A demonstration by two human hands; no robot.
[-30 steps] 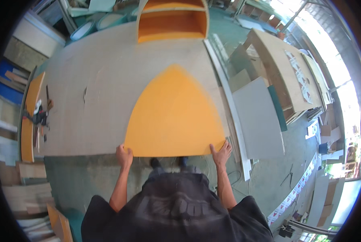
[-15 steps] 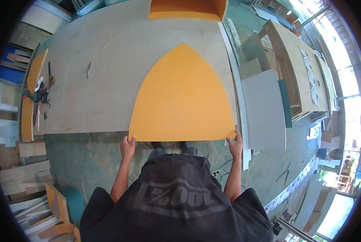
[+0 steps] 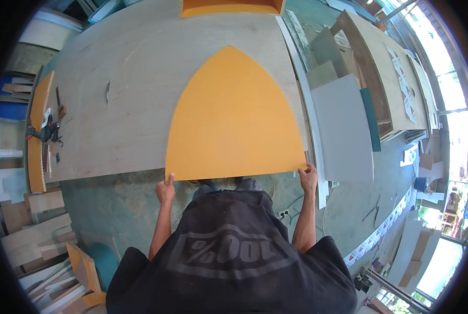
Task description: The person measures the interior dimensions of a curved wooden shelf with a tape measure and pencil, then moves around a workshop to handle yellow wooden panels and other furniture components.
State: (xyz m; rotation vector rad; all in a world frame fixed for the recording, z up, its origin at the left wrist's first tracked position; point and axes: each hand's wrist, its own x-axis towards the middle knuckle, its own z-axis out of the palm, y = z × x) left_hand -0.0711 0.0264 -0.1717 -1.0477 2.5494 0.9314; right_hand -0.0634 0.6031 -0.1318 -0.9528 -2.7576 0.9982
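Note:
An orange arch-shaped panel (image 3: pixel 234 115), pointed at its far end and straight along its near edge, lies over the worktable (image 3: pixel 124 115). Its near edge juts past the table toward me. My left hand (image 3: pixel 166 189) grips the near left corner, thumb on top and fingers curled below. At the near right corner my right hand (image 3: pixel 308 178) pinches the panel the same way. The fingertips under the panel are hidden.
An orange open box (image 3: pixel 231 7) stands at the table's far edge. A cordless drill (image 3: pixel 48 128) and small tools lie at the left, beside an orange strip (image 3: pixel 36 157). White panels (image 3: pixel 341 128) lean at the right. Offcuts (image 3: pixel 40 238) are piled lower left.
The view has shifted and turned slightly. Both hands keep their hold on the panel's near corners; the panel looks slightly tilted, its right corner a little higher in the picture.

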